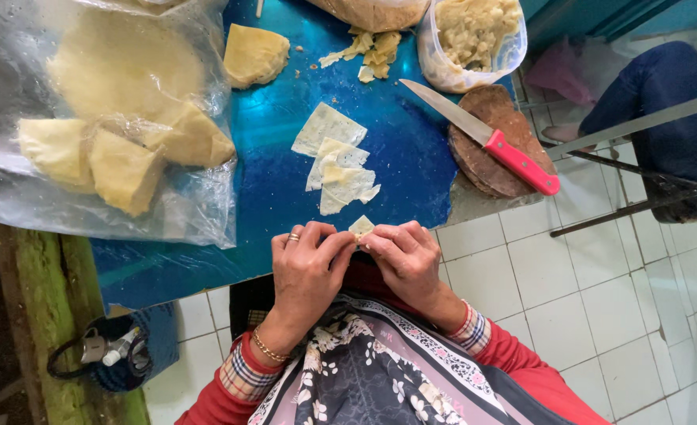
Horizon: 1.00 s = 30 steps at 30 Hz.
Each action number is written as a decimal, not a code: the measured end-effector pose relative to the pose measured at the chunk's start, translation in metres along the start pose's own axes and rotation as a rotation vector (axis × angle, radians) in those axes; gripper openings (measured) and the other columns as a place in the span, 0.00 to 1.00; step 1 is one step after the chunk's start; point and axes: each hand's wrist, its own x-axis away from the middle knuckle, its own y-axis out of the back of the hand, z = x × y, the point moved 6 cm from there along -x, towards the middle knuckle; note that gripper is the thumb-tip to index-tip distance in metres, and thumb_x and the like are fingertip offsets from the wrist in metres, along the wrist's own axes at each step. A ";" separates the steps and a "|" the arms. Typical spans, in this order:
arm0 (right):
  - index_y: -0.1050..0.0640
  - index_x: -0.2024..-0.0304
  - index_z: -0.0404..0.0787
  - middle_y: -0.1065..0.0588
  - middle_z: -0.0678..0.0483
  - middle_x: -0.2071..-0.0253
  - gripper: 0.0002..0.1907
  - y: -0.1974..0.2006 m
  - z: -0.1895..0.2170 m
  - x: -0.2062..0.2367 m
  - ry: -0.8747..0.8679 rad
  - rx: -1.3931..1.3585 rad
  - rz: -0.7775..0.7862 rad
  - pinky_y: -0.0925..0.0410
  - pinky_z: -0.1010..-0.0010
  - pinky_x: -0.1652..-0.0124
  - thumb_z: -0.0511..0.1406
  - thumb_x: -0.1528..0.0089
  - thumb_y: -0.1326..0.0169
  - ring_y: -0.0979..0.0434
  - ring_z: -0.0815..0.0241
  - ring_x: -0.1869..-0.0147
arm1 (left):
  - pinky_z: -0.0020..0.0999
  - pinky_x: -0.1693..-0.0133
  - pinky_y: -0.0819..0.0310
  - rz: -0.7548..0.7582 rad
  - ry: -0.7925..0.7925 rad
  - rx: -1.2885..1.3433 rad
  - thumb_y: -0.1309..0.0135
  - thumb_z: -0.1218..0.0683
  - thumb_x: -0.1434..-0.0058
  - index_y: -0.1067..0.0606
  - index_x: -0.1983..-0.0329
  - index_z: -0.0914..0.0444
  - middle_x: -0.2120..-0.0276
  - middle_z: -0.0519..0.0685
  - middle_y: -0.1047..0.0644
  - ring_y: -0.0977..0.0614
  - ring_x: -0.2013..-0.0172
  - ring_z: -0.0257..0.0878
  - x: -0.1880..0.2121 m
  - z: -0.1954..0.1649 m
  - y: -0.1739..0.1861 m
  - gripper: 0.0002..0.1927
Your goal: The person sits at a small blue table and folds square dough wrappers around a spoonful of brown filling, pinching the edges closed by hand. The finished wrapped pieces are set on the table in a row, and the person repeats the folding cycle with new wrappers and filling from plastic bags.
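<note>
Small pale dough piece (361, 227) pinched between fingertips of left hand (307, 267) and right hand (405, 258), at near edge of glossy blue table (411, 157); long axis unclear. Open blue surface ahead up to thin cut dough sheets (336, 161); red-handled knife (486, 138) well right.

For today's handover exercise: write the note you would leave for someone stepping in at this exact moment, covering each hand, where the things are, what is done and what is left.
Left hand and right hand: together pinching one small folded dough piece at the blue table edge.
Flat cut dough sheets lie just beyond the hands.
Filling tub and red-handled knife on the round board, far right.
Dough wedges in a clear bag, left.
Done: sheets cut. Left: the sheets are still unfolded.
</note>
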 end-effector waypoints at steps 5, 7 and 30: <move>0.20 0.60 0.43 0.21 0.59 0.59 0.10 0.002 0.000 -0.002 -0.001 0.008 0.002 0.35 0.64 0.63 0.31 0.43 0.34 0.24 0.58 0.61 | 0.40 0.56 0.36 -0.001 -0.106 -0.047 0.38 0.57 0.40 0.20 0.60 0.55 0.66 0.42 0.25 0.23 0.64 0.41 -0.002 -0.004 -0.001 0.06; 0.19 0.59 0.42 0.20 0.59 0.59 0.10 0.002 0.001 -0.003 -0.001 0.016 0.009 0.35 0.64 0.63 0.30 0.43 0.35 0.24 0.58 0.60 | 0.40 0.56 0.36 0.019 -0.140 -0.068 0.38 0.57 0.40 0.21 0.61 0.55 0.67 0.43 0.26 0.23 0.64 0.41 -0.004 -0.006 -0.002 0.05; 0.20 0.65 0.40 0.23 0.54 0.64 0.05 0.006 -0.009 -0.013 -0.200 -0.090 0.167 0.32 0.64 0.62 0.32 0.42 0.36 0.27 0.53 0.61 | 0.43 0.63 0.37 0.167 -0.011 0.091 0.40 0.55 0.40 0.24 0.70 0.58 0.70 0.46 0.25 0.22 0.66 0.45 -0.019 -0.003 -0.013 0.05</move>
